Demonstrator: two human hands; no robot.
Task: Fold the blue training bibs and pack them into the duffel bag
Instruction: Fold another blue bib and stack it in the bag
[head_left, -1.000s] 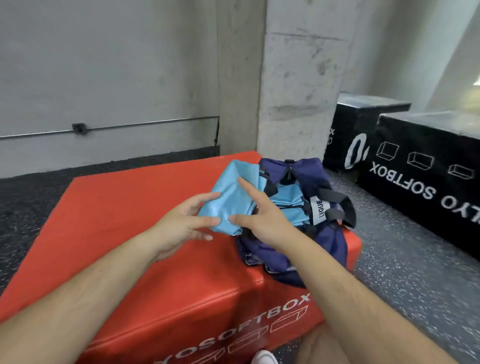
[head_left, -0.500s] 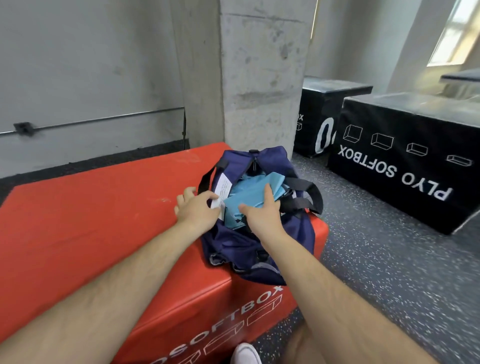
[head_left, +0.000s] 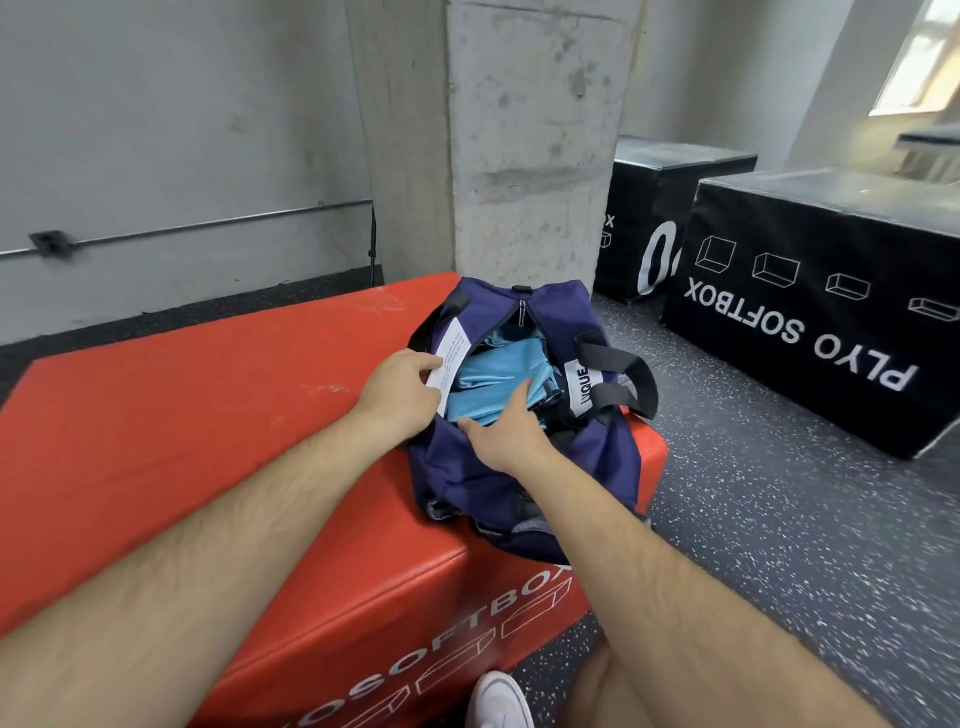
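Note:
A navy duffel bag (head_left: 587, 467) sits unzipped on the right corner of a red soft box (head_left: 182, 431). Folded light-blue bibs (head_left: 493, 374) lie inside its opening. My left hand (head_left: 397, 392) holds the bag's left rim beside a white label (head_left: 451, 358), fingers curled over the edge. My right hand (head_left: 506, 431) rests on the blue bibs with fingers fairly straight, pressing them down. The bag's black handles (head_left: 618, 374) flop to the right.
A concrete pillar (head_left: 530, 140) stands right behind the bag. Two black soft boxes (head_left: 831, 291) sit on the speckled floor to the right. A grey wall with a thin pipe (head_left: 197, 226) runs behind the red box. My white shoe (head_left: 498, 701) shows below.
A second ago both hands held a folded blue bib above the red box. It now lies inside the bag, with the left hand on the rim and the right hand pressing on it.

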